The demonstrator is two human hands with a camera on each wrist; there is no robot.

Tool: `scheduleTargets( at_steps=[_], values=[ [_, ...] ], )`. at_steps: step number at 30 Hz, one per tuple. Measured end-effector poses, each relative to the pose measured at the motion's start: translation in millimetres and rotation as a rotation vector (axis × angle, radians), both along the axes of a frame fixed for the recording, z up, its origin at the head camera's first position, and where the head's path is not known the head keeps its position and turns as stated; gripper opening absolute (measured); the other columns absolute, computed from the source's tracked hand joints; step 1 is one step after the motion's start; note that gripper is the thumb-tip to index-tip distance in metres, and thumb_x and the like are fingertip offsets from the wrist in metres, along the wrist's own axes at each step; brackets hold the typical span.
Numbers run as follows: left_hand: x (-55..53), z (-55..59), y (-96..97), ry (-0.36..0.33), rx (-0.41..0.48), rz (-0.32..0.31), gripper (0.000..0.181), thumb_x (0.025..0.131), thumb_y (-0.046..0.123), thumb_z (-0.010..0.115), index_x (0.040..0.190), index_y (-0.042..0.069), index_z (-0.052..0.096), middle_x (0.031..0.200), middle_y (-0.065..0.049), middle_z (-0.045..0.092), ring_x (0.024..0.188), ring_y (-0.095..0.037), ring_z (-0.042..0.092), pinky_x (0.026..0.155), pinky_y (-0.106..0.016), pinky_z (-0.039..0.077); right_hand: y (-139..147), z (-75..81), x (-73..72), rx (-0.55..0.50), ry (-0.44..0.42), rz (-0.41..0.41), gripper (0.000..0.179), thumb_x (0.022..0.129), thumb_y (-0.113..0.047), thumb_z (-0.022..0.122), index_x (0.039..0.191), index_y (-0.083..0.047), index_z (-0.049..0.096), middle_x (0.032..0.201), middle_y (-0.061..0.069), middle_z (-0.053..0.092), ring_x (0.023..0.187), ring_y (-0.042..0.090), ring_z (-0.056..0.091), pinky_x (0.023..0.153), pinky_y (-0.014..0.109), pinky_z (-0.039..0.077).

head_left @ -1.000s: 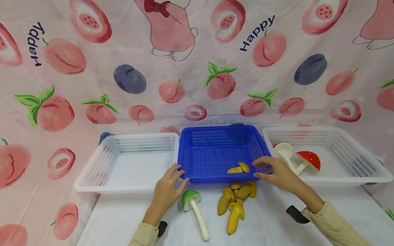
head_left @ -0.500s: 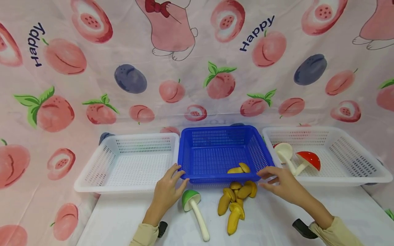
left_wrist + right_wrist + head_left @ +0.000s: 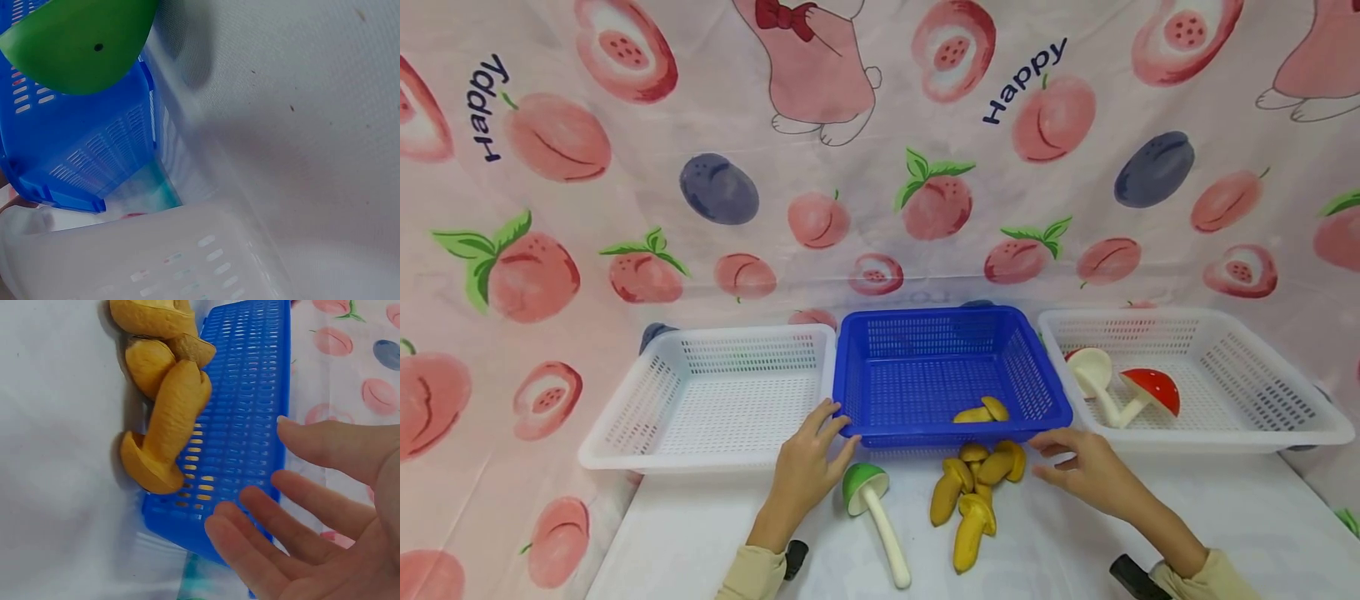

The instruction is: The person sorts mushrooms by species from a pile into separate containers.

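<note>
My left hand [image 3: 805,462] rests its fairly straight fingertips at the front left corner of the blue basket [image 3: 925,430]. Just right of it on the table lies a toy mushroom [image 3: 883,533] with a green cap and long white stem; its green cap [image 3: 87,50] looms large in the left wrist view. My right hand [image 3: 1093,471] holds nothing, fingers loosely spread by the basket's front right corner. Several yellow-brown toy mushrooms [image 3: 172,419] lie heaped against the basket's front wall. Another yellow mushroom [image 3: 973,414] sits inside the basket.
A white basket [image 3: 700,461] stands to the left of the blue one, nearly touching it. On the right, a second white basket [image 3: 1232,437] contains red-capped mushrooms [image 3: 1153,390]. Behind them hangs a peach-print cloth [image 3: 880,183]. All stand on a white-covered table [image 3: 692,533].
My right hand has drawn back from above the blue basket's front right corner, moving down toward me and slightly right. The left hand and the mushrooms have stayed put.
</note>
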State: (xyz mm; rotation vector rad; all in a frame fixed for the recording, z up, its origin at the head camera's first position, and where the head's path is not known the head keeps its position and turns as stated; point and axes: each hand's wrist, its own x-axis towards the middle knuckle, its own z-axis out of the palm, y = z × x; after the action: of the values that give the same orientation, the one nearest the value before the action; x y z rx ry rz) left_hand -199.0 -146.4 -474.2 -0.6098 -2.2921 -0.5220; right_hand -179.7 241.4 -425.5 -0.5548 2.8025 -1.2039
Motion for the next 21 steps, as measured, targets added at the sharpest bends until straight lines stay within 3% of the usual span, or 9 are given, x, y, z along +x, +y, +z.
scheduleTargets(
  at_steps=[6,13,21],
  values=[
    [-0.4,0.5,-1.2,-0.001,-0.003,-0.001,0.028,0.081,0.026,0.074,0.098,0.004,0.071,0.117,-0.016,0.062,0.115,-0.032,0.057,0.075,-0.04,0.056,-1,-16.4,-1.9,-0.017,-0.013,-0.021,0.035,0.079,-0.01,0.076,0.107,0.007,0.063,0.103,0.019,0.065,0.089,0.032,0.065,0.067,0.033,0.057],
    [-0.4,0.3,-1.1,-0.01,0.003,-0.005,0.028,0.082,0.026,0.073,0.099,0.005,0.071,0.117,-0.015,0.062,0.115,-0.032,0.057,0.074,-0.04,0.056,-1,-41.8,-6.8,-0.011,-0.109,-0.109,0.046,0.076,-0.016,0.078,0.111,0.008,0.06,0.106,0.019,0.064,0.089,0.029,0.065,0.073,0.038,0.056],
    [-1.1,-1.6,0.1,0.0,0.001,-0.001,0.028,0.082,0.026,0.073,0.099,0.005,0.071,0.117,-0.015,0.062,0.114,-0.031,0.057,0.072,-0.04,0.057,-9,-68.8,-15.6,-0.17,-0.077,-0.197,0.053,0.072,-0.011,0.082,0.113,0.013,0.058,0.1,0.022,0.066,0.082,0.027,0.066,0.064,0.025,0.055]
  ],
)
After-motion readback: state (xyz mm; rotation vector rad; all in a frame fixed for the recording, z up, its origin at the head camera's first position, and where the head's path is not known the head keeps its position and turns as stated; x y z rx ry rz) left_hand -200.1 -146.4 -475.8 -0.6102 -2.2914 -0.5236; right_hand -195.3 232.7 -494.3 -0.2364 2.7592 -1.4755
